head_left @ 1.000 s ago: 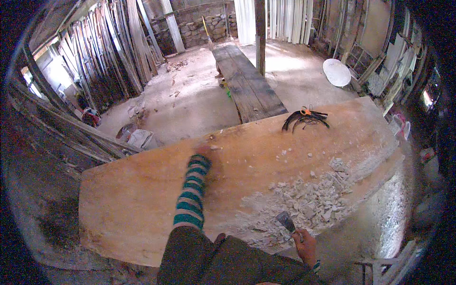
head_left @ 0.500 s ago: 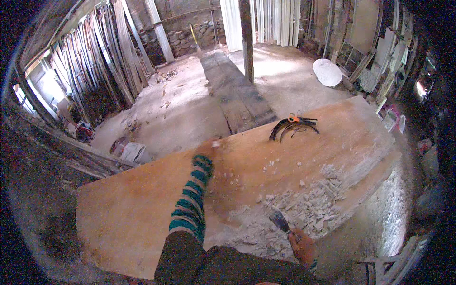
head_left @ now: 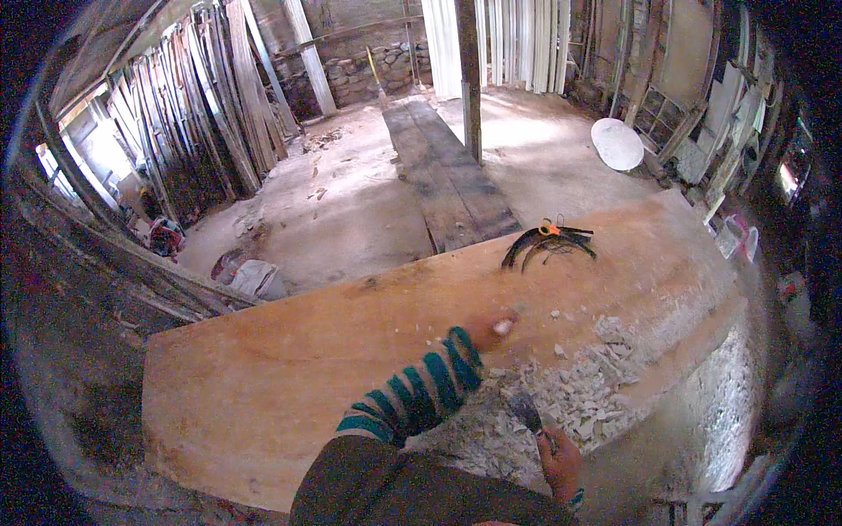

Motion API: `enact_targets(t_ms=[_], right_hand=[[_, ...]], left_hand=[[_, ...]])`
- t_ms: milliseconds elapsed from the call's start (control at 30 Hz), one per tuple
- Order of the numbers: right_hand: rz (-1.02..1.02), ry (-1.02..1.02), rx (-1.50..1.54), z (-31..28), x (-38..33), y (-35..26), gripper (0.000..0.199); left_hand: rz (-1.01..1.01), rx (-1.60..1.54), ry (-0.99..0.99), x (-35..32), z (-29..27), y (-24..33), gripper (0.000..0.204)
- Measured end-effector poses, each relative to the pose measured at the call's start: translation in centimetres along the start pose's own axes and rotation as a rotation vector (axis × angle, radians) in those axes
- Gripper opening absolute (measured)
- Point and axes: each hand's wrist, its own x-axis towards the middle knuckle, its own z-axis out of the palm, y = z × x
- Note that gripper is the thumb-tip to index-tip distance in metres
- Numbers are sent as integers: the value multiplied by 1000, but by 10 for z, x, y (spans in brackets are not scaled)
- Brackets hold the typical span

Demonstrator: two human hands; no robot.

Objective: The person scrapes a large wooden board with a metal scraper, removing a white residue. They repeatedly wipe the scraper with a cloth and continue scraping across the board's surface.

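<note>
A pale wooden board point(head_left: 246, 386) spreads under both hands, its near edge partly hidden by the person's dark clothing. Beyond the left hand point(head_left: 488, 331), a dark plank point(head_left: 447, 180) runs away, its near end cut off by the board. White fragments point(head_left: 588, 394) lie around the right hand point(head_left: 559, 460), some hidden behind the striped left sleeve point(head_left: 421, 394). A black stringy bundle point(head_left: 550, 231) lies beyond the left hand, which is blurred; whether it grips anything cannot be told. The right hand grasps a scraper point(head_left: 526, 410), fingers covering most of its handle.
</note>
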Motion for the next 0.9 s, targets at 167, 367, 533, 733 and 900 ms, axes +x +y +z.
enact_targets(t_ms=[167, 367, 533, 733, 900], right_hand=[[56, -49, 15, -7, 3, -4, 27], [-94, -15, 20, 11, 3, 25, 27], [-158, 45, 52, 5, 13, -7, 26], [-47, 65, 34, -22, 3, 12, 25], [-31, 1, 65, -30, -9, 12, 28]], left_hand=[[-501, 239, 87, -47, -114, -110, 18], [-402, 603, -123, -77, -108, -97, 23], [-467, 91, -63, -41, 31, -47, 30], [-697, -144, 215, -61, -5, -63, 29], [-759, 184, 502, -137, -159, -101, 25]])
